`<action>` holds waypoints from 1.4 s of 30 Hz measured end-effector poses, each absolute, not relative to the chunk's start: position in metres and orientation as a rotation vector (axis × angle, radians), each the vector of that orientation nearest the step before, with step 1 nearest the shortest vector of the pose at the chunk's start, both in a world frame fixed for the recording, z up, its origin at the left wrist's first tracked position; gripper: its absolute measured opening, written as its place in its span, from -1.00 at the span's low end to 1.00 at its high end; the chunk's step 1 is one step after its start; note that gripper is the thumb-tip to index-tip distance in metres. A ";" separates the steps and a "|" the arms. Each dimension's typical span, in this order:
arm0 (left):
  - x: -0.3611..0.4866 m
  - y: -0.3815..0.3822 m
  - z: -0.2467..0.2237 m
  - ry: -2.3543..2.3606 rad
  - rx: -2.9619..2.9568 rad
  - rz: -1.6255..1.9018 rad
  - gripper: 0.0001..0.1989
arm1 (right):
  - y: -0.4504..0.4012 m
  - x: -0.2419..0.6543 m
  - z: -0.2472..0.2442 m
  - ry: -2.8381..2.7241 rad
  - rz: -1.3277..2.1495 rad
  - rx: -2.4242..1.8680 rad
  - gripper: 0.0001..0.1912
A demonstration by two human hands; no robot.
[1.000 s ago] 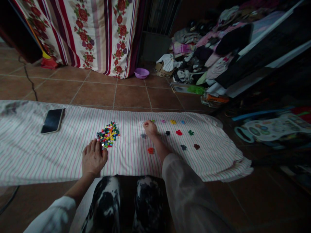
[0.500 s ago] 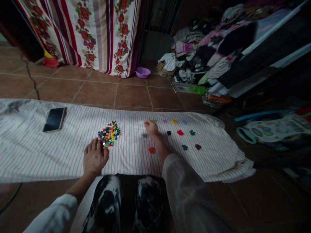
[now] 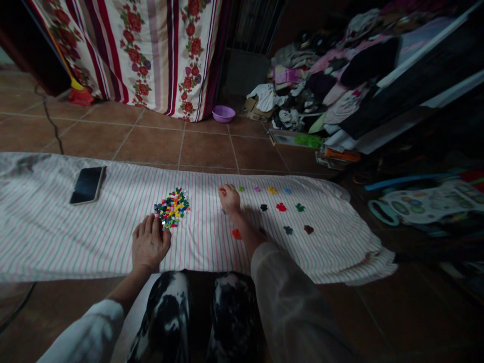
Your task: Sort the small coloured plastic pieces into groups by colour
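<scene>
A heap of small multicoloured plastic pieces (image 3: 172, 207) lies on a striped cloth (image 3: 200, 247). My left hand (image 3: 150, 242) rests flat, palm down, at the near left edge of the heap, its fingers stretched out. To the right of the heap, my right hand (image 3: 230, 200) is closed with fingertips pinched low over the cloth; whatever may be between them is hidden. Around it lie small one-colour clusters: orange (image 3: 236, 234), lime green (image 3: 241, 188), black (image 3: 263, 207), red (image 3: 281, 206) and yellow (image 3: 272, 190). My hand partly covers a grey cluster.
A phone (image 3: 88, 185) lies on the cloth at the left. Farther right are dark green (image 3: 300, 207), blue-grey (image 3: 288, 230) and brown (image 3: 309, 229) clusters. On the tiled floor beyond stand a purple basin (image 3: 223, 114) and a pile of clothes (image 3: 313, 80).
My right hand has shifted slightly left and now covers the spot where white pieces showed, and most of the grey cluster. My left hand stays by the heap.
</scene>
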State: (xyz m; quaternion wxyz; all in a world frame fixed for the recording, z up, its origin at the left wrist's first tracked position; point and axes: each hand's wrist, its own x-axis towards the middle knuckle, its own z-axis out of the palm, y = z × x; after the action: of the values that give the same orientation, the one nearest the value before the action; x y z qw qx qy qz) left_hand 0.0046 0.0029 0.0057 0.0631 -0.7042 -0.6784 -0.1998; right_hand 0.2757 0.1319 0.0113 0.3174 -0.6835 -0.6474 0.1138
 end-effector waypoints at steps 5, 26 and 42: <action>0.004 0.003 0.004 -2.045 -2.120 -0.596 -0.49 | 0.131 0.246 0.009 -1.859 0.389 -1.667 -0.75; 0.005 0.004 0.002 -2.007 -2.094 -0.595 -0.51 | 0.115 0.140 0.006 -2.340 0.427 -1.429 -0.54; 0.004 0.004 0.001 -2.021 -2.101 -0.630 -0.50 | 0.056 0.149 0.000 -2.289 0.282 -1.198 -0.58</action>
State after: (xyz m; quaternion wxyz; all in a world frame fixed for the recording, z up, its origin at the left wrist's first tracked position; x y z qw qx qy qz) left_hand 0.0038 0.0045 0.0005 0.0795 -0.7021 -0.6756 -0.2104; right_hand 0.1490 0.0556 -0.0004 0.2678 -0.4442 -0.8486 0.1046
